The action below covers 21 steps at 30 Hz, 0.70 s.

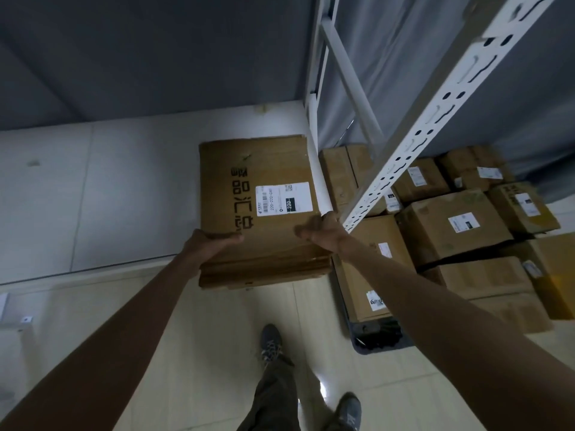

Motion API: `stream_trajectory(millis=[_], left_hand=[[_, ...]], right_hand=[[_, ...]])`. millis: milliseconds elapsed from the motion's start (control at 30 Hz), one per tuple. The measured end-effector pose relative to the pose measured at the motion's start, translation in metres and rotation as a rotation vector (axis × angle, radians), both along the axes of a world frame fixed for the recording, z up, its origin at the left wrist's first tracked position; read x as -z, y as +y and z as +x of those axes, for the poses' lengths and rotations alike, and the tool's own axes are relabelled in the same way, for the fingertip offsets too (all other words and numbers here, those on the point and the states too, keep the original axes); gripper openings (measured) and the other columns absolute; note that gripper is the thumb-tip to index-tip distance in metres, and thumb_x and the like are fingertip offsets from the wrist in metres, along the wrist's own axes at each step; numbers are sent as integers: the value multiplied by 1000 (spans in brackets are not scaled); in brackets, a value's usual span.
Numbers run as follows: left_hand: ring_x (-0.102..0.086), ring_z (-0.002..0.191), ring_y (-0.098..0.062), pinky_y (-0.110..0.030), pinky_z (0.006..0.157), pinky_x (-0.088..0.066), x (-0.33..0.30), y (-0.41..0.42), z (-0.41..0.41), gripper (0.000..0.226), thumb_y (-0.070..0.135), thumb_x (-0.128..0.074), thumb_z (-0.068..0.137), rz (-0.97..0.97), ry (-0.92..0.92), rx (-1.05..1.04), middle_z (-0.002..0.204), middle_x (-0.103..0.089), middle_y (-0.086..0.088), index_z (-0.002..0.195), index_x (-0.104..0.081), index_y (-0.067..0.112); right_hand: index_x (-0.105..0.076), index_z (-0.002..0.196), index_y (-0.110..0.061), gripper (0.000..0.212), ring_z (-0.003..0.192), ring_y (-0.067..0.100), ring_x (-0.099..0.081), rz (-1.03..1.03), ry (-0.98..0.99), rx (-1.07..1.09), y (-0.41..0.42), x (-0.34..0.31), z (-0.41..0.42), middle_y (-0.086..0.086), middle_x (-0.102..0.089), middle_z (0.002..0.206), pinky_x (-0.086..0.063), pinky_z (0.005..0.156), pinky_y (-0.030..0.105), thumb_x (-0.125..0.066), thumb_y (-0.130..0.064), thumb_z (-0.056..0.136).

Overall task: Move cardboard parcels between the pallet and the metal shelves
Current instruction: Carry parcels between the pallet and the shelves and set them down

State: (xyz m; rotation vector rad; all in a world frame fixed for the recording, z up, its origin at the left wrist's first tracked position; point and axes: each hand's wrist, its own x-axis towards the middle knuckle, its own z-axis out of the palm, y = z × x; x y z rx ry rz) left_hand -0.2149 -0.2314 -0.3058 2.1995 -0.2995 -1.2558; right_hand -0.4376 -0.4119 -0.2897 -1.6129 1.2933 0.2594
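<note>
I hold a flat brown cardboard parcel out in front of me, above the floor. It bears black printed characters and a white shipping label. My left hand grips its near left edge, thumb on top. My right hand grips the near right corner, thumb on top, close against a white upright of the metal shelves. The parcel's right edge lies behind that upright.
Several labelled cardboard parcels are stacked low to the right, behind the shelf posts, on a dark pallet. A grey curtain hangs behind them. Pale tiled floor and my two shoes are below; a white wall base is at left.
</note>
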Motion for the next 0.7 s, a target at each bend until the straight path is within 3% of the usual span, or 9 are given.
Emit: stream_trajectory(millis=[100,200,333,533,700], left_hand=[[-58,120,-29,-44,103,-49,-3,27,-21,119,53,-96,39,-28,-40,7,135,-61,-8,142,-48,17],[-60,109,-23,-34,90,-50,-10,60,-47,100,36,-96,49,-63,-28,-7,130,-65,-6,138,-54,19],[-64,100,-20,-29,83,-51,-27,105,-98,80,27,-96,54,-87,-29,-40,123,-69,-6,126,-63,18],[-66,106,-23,-37,95,-54,-53,168,-186,78,30,-96,58,-41,-28,-22,120,-70,-7,127,-65,15],[-64,109,-24,-39,97,-53,-49,190,-253,87,37,-97,53,-7,-35,76,124,-68,-5,131,-62,18]], right_hand=[[-28,143,-15,79,118,26,-54,19,-58,-9,24,-2,-23,7,-54,131,-52,90,40,-77,-31,84],[-35,135,-19,63,108,26,-61,60,-78,-35,48,-11,-52,6,-58,122,-61,76,42,-74,-27,87],[-36,135,-21,59,100,23,-64,83,-139,-73,86,-26,-99,0,-59,113,-62,80,47,-72,-18,88],[-38,138,-14,60,117,28,-59,109,-148,-94,147,-45,-186,9,-56,130,-60,84,51,-73,-15,89],[-33,142,-11,61,114,29,-61,121,-115,-54,188,-46,-268,12,-55,132,-59,88,51,-69,-15,93]])
